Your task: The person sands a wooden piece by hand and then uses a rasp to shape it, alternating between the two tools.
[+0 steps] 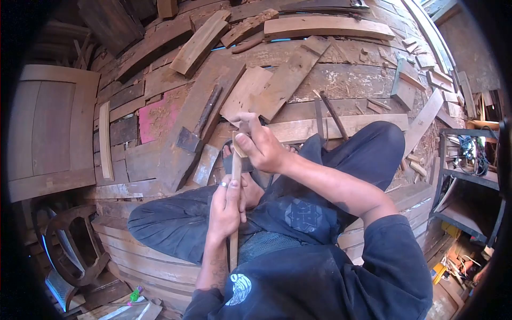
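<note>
The person sits cross-legged in dark trousers on a surface [341,80] of rough, weathered wooden planks strewn with offcuts and sawdust.

Left hand [226,205]: closed around the middle of a slender, pale wooden stick [235,170] that stands nearly upright in front of the body. A ring shows on one finger. The stick's lower end passes down past the wrist toward the lap; its upper end rises to the right hand.

Right hand [261,146]: closed at the top of the same stick, fingers curled, thumb pressed against a small, light-coloured flat piece at the stick's upper end. Whether that piece is a blade, a chip of wood or part of the stick cannot be told.

The stick is thus gripped by both hands, held clear of the planks, above the crossed legs.

Surroundings: a hatchet with a dark grey metal head and long brown wooden handle [198,125] lies on the planks just left of the hands, untouched. A pink-painted board patch [154,118] lies further left. Two thin dark metal rods [328,114] lie on a pale plank beyond the right knee. A curved pale wooden board [325,25] lies at the far side. A brown panelled wooden door [50,128] sits at the left edge, a dark curved wooden chair frame [72,242] below it. Metal shelving [469,176] stands at the right.
</note>
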Action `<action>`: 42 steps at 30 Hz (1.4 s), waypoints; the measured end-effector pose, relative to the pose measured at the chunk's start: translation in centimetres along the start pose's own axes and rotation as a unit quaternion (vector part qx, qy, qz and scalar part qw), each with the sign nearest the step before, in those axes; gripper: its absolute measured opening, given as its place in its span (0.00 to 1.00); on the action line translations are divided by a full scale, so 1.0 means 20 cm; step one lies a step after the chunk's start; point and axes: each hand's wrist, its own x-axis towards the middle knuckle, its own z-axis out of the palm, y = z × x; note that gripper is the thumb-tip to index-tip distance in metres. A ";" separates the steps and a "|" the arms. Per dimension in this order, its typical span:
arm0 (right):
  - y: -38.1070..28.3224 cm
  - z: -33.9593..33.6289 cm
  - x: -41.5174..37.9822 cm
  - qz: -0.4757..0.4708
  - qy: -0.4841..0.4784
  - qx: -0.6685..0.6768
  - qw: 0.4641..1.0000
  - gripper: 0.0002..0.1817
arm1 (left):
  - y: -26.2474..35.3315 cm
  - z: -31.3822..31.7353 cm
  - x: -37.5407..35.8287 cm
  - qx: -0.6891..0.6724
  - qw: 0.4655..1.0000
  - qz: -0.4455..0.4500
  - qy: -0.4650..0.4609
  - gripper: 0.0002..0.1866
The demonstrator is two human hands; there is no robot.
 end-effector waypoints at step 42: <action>-0.14 -0.02 0.01 -0.035 0.052 0.032 0.998 0.26 | 0.14 0.04 -0.05 0.005 1.000 0.016 -0.015 0.21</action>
